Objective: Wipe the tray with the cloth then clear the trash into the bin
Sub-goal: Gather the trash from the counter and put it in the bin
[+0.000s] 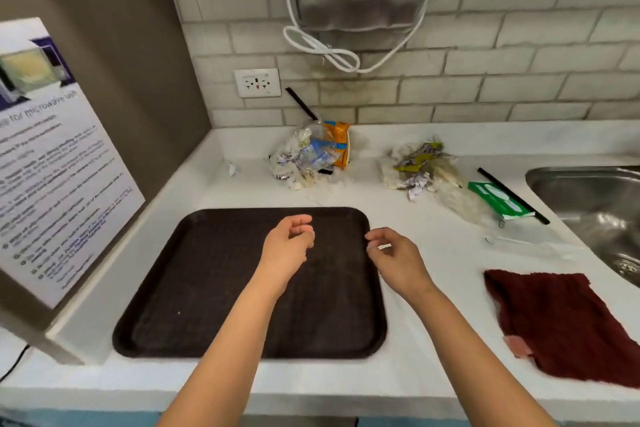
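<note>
- Tray point(194, 288) sits centre-frame on the white counter point(433, 350), dark brown, nothing on it bar a tiny pale speck lower left.
- Both hands hover over the tray's upper part w/ fingers loosely curled; neither grips anything I can make out.
- Left hand point(289, 246) is over the tray's upper middle. Thumb and fingertips are close together; there may be a crumb pinched there, but it's too small to tell.
- Right hand point(394, 256) is at the tray's upper right edge, fingers relaxed, palm down.
- Cloth point(561, 322) lies flat, lower right of frame, dark red, apart from the tray w/ bare counter between them. Its long axis runs diagonally, from upper left down to the right edge of frame.
- Key relation: cloth is to the right of both hands and lower in frame, so the right hand is clearly nearer (left would have to cross over).
- Judgement: wiping not begun yet; next move is prob. a right-hand reach down-right to the cloth's near corner.
- Trash: one pile point(311, 156) upper centre by the wall, a second pile point(426, 170) to its right, plus a green packet point(495, 199) and a black straw point(512, 196) near the sink point(588, 198).
- No bin in view.
</note>
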